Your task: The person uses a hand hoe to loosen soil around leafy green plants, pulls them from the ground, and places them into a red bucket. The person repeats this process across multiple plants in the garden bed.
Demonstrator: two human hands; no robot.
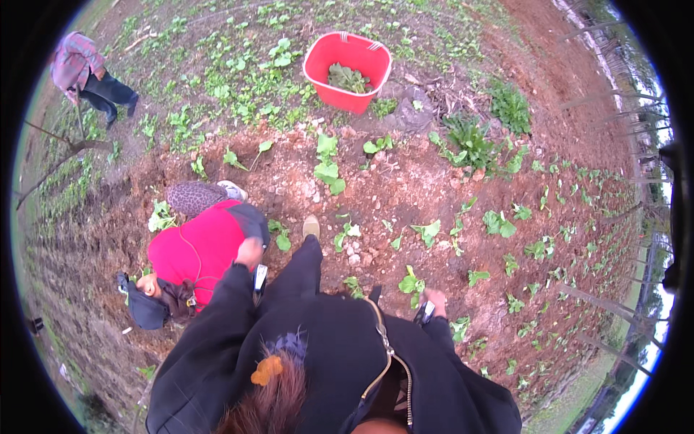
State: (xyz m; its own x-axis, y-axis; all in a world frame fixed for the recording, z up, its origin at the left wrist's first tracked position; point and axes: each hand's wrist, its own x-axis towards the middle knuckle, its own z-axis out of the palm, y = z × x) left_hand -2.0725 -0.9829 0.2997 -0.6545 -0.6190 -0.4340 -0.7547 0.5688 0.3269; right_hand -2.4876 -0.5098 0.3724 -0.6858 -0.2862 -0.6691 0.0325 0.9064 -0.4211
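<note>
My left hand [249, 252] hangs in front of the crouching co-worker's red top. It looks rounded and blurred, and I cannot make out its fingers or anything in them. Over the soil on the other side is my right hand [435, 301], close to a leafy green seedling [412, 285]. Its fingers are too small and smeared to read, and no held thing shows. A small device [259, 278] sits at my left wrist and a similar device [426, 312] at my right. One of my shoes [311, 227] rests on the soil between seedlings.
A co-worker in a red top [189, 249] bends low at my left. Another person in a plaid shirt [76, 58] stands far left near a bare branch [69, 150]. Ahead stands a red tub [345, 98] with green leaves inside. Rows of seedlings [499, 223] stretch to the right.
</note>
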